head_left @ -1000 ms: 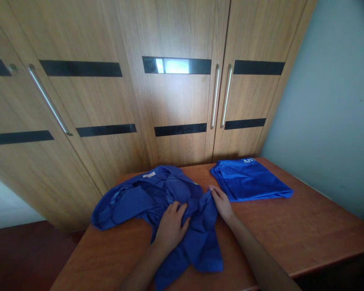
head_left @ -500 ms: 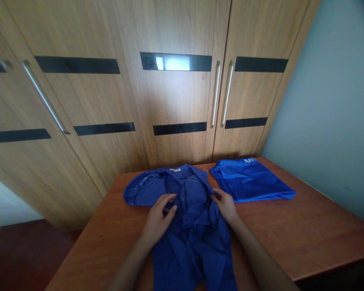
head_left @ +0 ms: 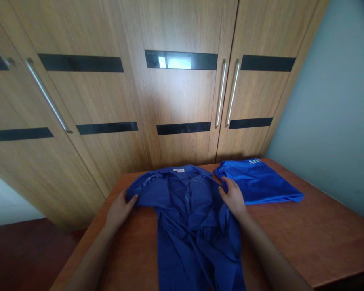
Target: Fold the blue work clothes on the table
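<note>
A dark blue shirt (head_left: 190,218) lies spread and wrinkled on the wooden table, its collar with a pale label at the far side. Its lower part runs towards me, past the bottom of the view. At the far left edge of the cloth, my left hand (head_left: 121,208) pinches the fabric, thumb in front and fingers partly hidden behind. My right hand (head_left: 233,198) is closed on the shirt's right edge near the shoulder. Just beyond that hand lies a folded bright blue garment (head_left: 260,184) with white lettering at its top.
The reddish-brown table (head_left: 309,234) stands against a wooden wardrobe (head_left: 182,149) with black strips and long metal handles. A pale wall (head_left: 330,121) borders the table on the right. Dark red floor (head_left: 21,254) shows at the lower left.
My left hand has moved left from the shirt's middle to its left edge and taken hold there. My right hand has shifted slightly up and right along the edge. The shirt's upper part lies wider.
</note>
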Demonstrator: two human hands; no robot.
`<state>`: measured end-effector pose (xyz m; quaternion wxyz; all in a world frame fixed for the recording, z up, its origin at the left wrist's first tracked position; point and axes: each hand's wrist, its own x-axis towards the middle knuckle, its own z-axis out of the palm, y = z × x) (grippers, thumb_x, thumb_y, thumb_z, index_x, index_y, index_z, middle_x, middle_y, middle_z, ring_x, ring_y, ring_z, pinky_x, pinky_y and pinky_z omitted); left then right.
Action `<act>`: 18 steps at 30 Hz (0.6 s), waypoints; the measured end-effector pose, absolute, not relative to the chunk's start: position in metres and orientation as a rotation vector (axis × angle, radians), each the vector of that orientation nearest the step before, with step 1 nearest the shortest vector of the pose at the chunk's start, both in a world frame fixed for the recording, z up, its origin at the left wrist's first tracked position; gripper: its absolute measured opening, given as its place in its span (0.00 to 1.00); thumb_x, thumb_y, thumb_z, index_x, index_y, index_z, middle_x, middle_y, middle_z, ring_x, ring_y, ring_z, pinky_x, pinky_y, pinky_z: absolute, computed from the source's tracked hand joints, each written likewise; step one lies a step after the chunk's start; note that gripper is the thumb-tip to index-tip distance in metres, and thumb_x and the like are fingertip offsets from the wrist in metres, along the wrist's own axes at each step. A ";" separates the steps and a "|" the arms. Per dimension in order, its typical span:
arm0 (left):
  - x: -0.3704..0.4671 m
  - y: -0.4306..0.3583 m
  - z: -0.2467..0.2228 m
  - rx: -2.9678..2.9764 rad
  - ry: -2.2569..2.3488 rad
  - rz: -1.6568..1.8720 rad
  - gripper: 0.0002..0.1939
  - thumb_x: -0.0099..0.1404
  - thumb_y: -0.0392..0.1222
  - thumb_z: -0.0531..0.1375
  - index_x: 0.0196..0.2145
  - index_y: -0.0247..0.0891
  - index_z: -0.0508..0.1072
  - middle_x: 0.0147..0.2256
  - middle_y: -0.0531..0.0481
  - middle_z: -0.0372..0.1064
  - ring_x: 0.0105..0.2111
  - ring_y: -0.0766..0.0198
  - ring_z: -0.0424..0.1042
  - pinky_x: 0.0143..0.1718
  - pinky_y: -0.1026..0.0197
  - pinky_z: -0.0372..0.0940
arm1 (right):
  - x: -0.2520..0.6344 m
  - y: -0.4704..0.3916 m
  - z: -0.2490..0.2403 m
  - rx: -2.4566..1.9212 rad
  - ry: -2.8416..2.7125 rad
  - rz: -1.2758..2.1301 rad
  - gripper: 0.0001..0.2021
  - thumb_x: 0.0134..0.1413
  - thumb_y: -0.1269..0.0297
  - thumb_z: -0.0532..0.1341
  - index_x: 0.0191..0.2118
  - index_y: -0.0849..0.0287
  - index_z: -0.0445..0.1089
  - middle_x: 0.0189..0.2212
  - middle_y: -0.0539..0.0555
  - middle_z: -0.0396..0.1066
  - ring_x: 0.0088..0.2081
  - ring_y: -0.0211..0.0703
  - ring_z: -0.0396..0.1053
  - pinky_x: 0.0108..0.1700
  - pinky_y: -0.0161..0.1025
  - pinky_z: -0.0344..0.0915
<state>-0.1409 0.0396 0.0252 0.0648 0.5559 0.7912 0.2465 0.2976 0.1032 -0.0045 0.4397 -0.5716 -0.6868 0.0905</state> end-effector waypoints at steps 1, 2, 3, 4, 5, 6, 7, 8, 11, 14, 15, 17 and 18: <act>-0.139 0.042 0.026 1.645 2.377 0.751 0.30 0.65 0.57 0.50 0.56 0.32 0.63 0.52 0.37 0.69 0.53 0.50 0.69 0.52 0.54 0.62 | 0.294 0.109 0.003 -1.421 -1.791 0.167 0.19 0.54 0.64 0.56 0.52 0.61 0.68 0.50 0.62 0.70 0.53 0.54 0.65 0.57 0.50 0.60; -0.137 0.043 0.028 1.607 2.371 0.761 0.30 0.65 0.55 0.51 0.57 0.31 0.62 0.52 0.37 0.70 0.52 0.50 0.70 0.51 0.54 0.63 | 0.289 0.116 0.010 -1.422 -1.851 0.139 0.18 0.55 0.64 0.56 0.51 0.61 0.69 0.49 0.62 0.70 0.53 0.53 0.65 0.57 0.49 0.59; -0.135 0.045 0.029 1.575 2.373 0.771 0.30 0.65 0.53 0.52 0.58 0.31 0.60 0.51 0.36 0.70 0.52 0.50 0.70 0.51 0.54 0.63 | 0.285 0.124 0.017 -1.426 -1.890 0.131 0.17 0.55 0.64 0.56 0.50 0.61 0.69 0.48 0.61 0.70 0.53 0.53 0.65 0.57 0.48 0.59; -0.132 0.046 0.029 1.548 2.397 0.785 0.30 0.65 0.51 0.53 0.60 0.31 0.58 0.51 0.36 0.71 0.51 0.50 0.71 0.50 0.54 0.64 | 0.279 0.132 0.024 -1.432 -1.912 0.133 0.16 0.56 0.63 0.57 0.49 0.61 0.70 0.47 0.62 0.71 0.52 0.52 0.65 0.57 0.47 0.59; -0.129 0.047 0.029 1.536 2.420 0.794 0.31 0.65 0.49 0.53 0.61 0.31 0.56 0.50 0.36 0.71 0.50 0.50 0.72 0.49 0.54 0.64 | 0.274 0.141 0.029 -1.442 -1.925 0.137 0.15 0.56 0.63 0.57 0.47 0.61 0.71 0.46 0.62 0.71 0.51 0.52 0.66 0.56 0.46 0.59; -0.127 0.047 0.029 1.539 2.433 0.800 0.32 0.64 0.48 0.54 0.62 0.32 0.54 0.50 0.36 0.71 0.49 0.50 0.72 0.48 0.54 0.65 | 0.268 0.148 0.034 -1.457 -1.939 0.138 0.14 0.57 0.62 0.58 0.46 0.62 0.72 0.45 0.63 0.71 0.51 0.52 0.66 0.56 0.46 0.60; -0.125 0.048 0.028 1.555 2.432 0.799 0.32 0.64 0.47 0.54 0.63 0.32 0.53 0.50 0.37 0.71 0.48 0.51 0.73 0.47 0.54 0.65 | 0.262 0.155 0.037 -1.473 -1.954 0.142 0.13 0.57 0.61 0.59 0.44 0.62 0.73 0.44 0.63 0.71 0.50 0.53 0.67 0.55 0.45 0.60; -0.123 0.048 0.027 1.578 2.431 0.788 0.32 0.64 0.46 0.54 0.63 0.32 0.53 0.51 0.37 0.71 0.48 0.51 0.73 0.47 0.54 0.65 | 0.257 0.161 0.040 -1.487 -1.966 0.149 0.13 0.58 0.60 0.59 0.43 0.62 0.73 0.44 0.63 0.72 0.49 0.52 0.67 0.55 0.45 0.61; -0.123 0.047 0.025 1.664 2.420 0.697 0.27 0.64 0.44 0.53 0.59 0.33 0.60 0.50 0.38 0.72 0.48 0.53 0.73 0.48 0.56 0.64 | 0.245 0.169 0.047 -1.517 -1.986 0.180 0.14 0.61 0.58 0.59 0.47 0.60 0.70 0.46 0.59 0.70 0.47 0.48 0.69 0.51 0.47 0.65; -0.131 0.044 0.028 1.722 2.413 0.619 0.19 0.64 0.43 0.52 0.50 0.35 0.71 0.46 0.41 0.75 0.47 0.52 0.73 0.48 0.57 0.64 | 0.244 0.167 0.054 -1.537 -1.971 0.189 0.15 0.62 0.58 0.59 0.51 0.60 0.67 0.50 0.58 0.67 0.46 0.45 0.69 0.47 0.47 0.68; -0.135 0.043 0.030 1.726 2.409 0.608 0.17 0.64 0.43 0.52 0.47 0.37 0.73 0.44 0.42 0.76 0.46 0.52 0.74 0.47 0.57 0.64 | 0.247 0.165 0.057 -1.544 -1.962 0.183 0.15 0.62 0.59 0.59 0.52 0.60 0.66 0.51 0.58 0.67 0.46 0.45 0.69 0.47 0.47 0.69; -0.144 0.039 0.036 1.724 2.420 0.604 0.16 0.64 0.45 0.52 0.42 0.39 0.75 0.41 0.44 0.77 0.44 0.52 0.74 0.45 0.57 0.65 | 0.258 0.162 0.065 -1.555 -1.945 0.162 0.15 0.62 0.59 0.59 0.52 0.59 0.67 0.51 0.58 0.67 0.47 0.46 0.69 0.47 0.47 0.69; -0.148 0.038 0.040 1.712 2.438 0.609 0.17 0.65 0.46 0.50 0.42 0.39 0.75 0.40 0.44 0.77 0.44 0.51 0.74 0.44 0.57 0.65 | 0.266 0.160 0.070 -1.560 -1.938 0.148 0.15 0.63 0.59 0.59 0.51 0.58 0.67 0.51 0.57 0.67 0.46 0.45 0.69 0.47 0.47 0.69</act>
